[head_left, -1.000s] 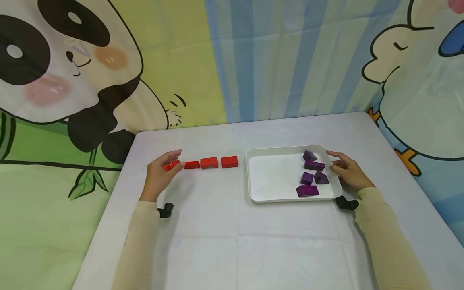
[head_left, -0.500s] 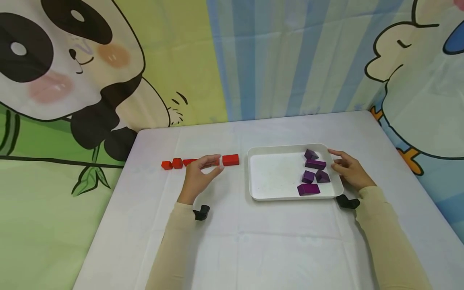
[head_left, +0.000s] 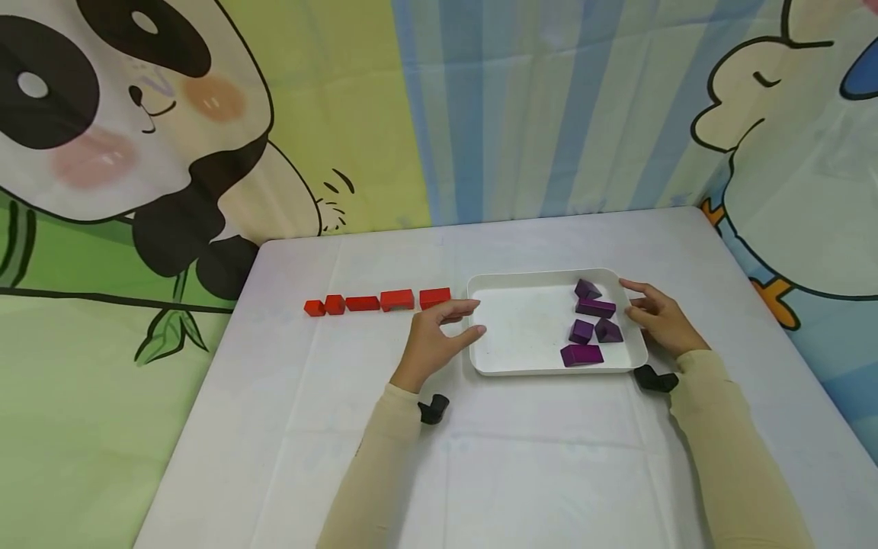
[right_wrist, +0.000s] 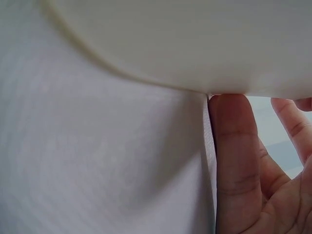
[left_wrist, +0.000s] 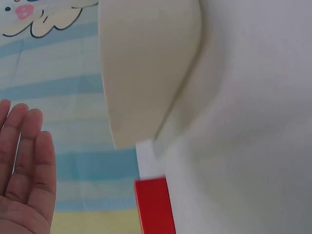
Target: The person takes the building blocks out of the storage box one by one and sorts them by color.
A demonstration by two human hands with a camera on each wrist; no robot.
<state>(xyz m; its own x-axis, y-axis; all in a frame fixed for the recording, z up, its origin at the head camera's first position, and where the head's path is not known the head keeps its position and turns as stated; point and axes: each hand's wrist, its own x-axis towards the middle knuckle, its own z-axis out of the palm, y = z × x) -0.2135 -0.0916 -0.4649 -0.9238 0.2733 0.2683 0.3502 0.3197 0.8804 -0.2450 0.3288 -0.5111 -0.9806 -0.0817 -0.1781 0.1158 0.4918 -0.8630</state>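
Observation:
A white rectangular tray (head_left: pixel 514 320) lies on the table with several purple wooden blocks (head_left: pixel 595 308) in its right half. My left hand (head_left: pixel 434 344) is at the tray's left side, thumb and fingers spread apart, holding nothing. In the left wrist view its fingers (left_wrist: pixel 45 165) are straight and the tray's wall (left_wrist: pixel 146 73) stands nearby. My right hand (head_left: pixel 661 320) touches the tray's right end with its fingertips. The right wrist view shows one straight digit (right_wrist: pixel 238 146) against the underside of the tray's rim.
A row of several red blocks (head_left: pixel 362 303) runs left of the tray. The rightmost red block (head_left: pixel 434 296) lies just behind my left hand. Black wrist mounts (head_left: pixel 434 409) sit at both wrists. A printed cloth backdrop (head_left: pixel 507 114) rises behind the white table (head_left: pixel 549 457).
My left hand has moved right along the row of red blocks to the tray's left edge, uncovering the blocks at the left end. My right hand has stayed at the tray's right end.

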